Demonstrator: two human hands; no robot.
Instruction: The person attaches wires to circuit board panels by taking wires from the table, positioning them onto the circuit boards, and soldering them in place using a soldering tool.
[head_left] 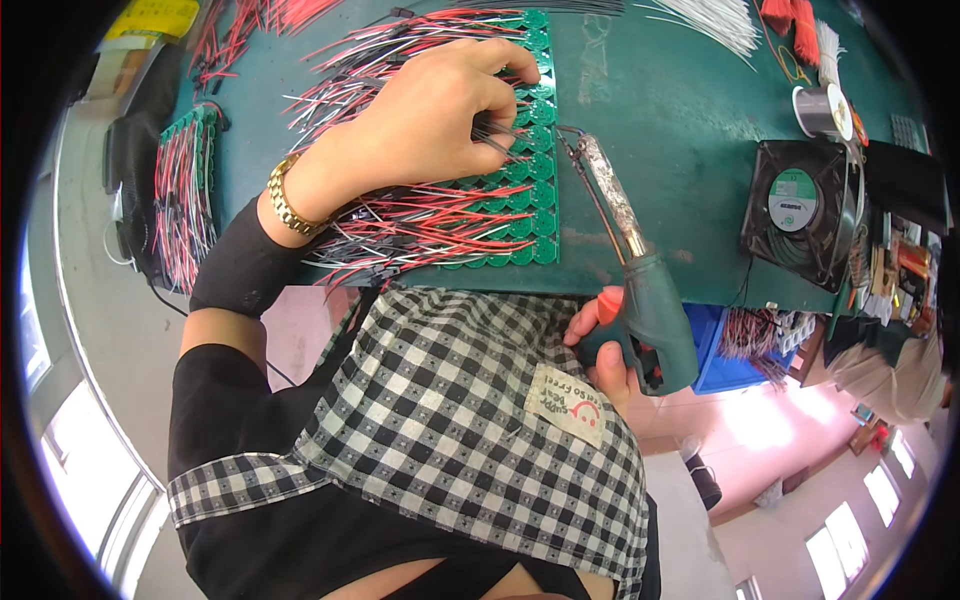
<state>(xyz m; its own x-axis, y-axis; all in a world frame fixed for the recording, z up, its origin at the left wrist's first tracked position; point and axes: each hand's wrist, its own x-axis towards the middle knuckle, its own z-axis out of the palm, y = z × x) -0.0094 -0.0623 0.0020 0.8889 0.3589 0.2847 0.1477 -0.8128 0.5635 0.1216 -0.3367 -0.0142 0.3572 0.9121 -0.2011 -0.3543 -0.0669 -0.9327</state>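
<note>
A panel of round green circuit boards [543, 195] lies along the table, with rows of red, black and white wires [430, 225] running off to its left. Over the panel's upper part rests my left hand [430, 115], fingers curled and closed around a few dark wires at the board edge. My right hand [608, 368] grips the dark green handle of a soldering gun [655, 305] at the table's near edge. The gun's worn metal barrel slants up and left. Its thin bent tip reaches just right of the panel, near my left fingertips.
A second wired panel [185, 190] lies at the left. Loose red wires [285, 12] and white wires [715, 25] are at the far edge. A solder spool [823, 112] and a black fan [800, 205] stand at right. A blue bin [725, 350] sits below the table.
</note>
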